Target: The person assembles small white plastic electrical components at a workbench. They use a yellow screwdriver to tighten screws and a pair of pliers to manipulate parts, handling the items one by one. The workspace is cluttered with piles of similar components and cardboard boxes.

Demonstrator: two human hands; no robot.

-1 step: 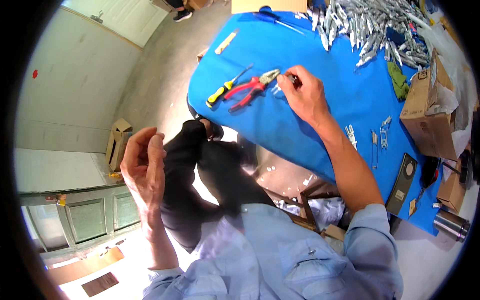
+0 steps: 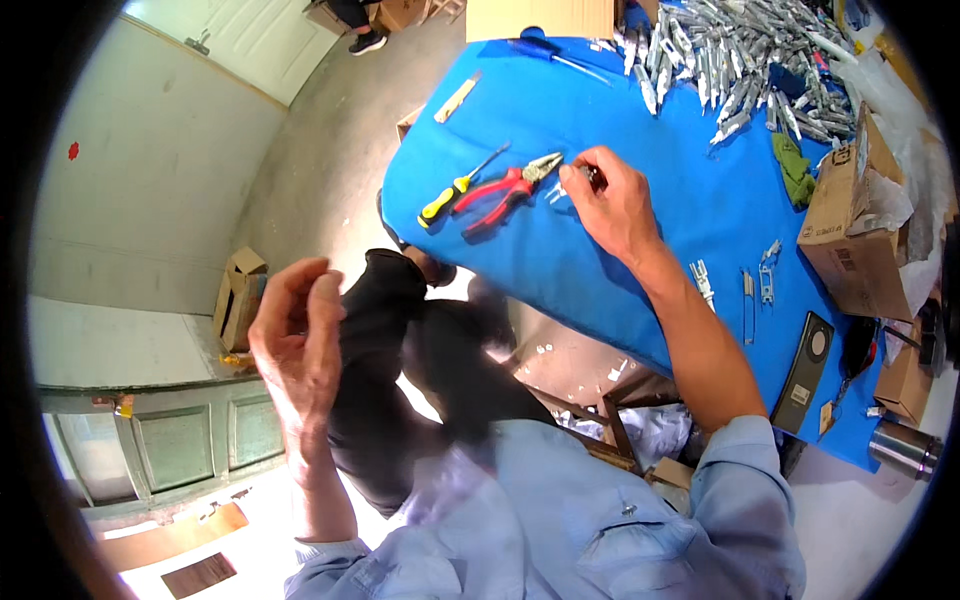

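My right hand (image 2: 612, 200) is over the blue-covered table, its fingers pinched together on a small silver metal part (image 2: 556, 193). Thin prongs of the part stick out by the fingertips; the fingers hide the rest. Just left of this hand lie red-handled pliers (image 2: 500, 200), jaws toward the fingers. A yellow-and-black screwdriver (image 2: 445, 202) rests beside the pliers. Off the table on the left, my left hand (image 2: 297, 335) hangs in the air beside my knee. Its fingers are loosely curled, with thumb apart and nothing visible in them.
Metal pieces (image 2: 735, 60) are heaped at the far right, near a blue screwdriver (image 2: 560, 57). A cardboard box (image 2: 850, 235), a green cloth (image 2: 793, 170), a phone (image 2: 803, 372) and a steel cylinder (image 2: 903, 450) line the right. Small metal fittings (image 2: 767, 275) lie beyond my right forearm.
The whole view has shifted slightly, with the table items sitting a little lower and farther right. My left hand is slightly farther right; my right hand keeps its pinch.
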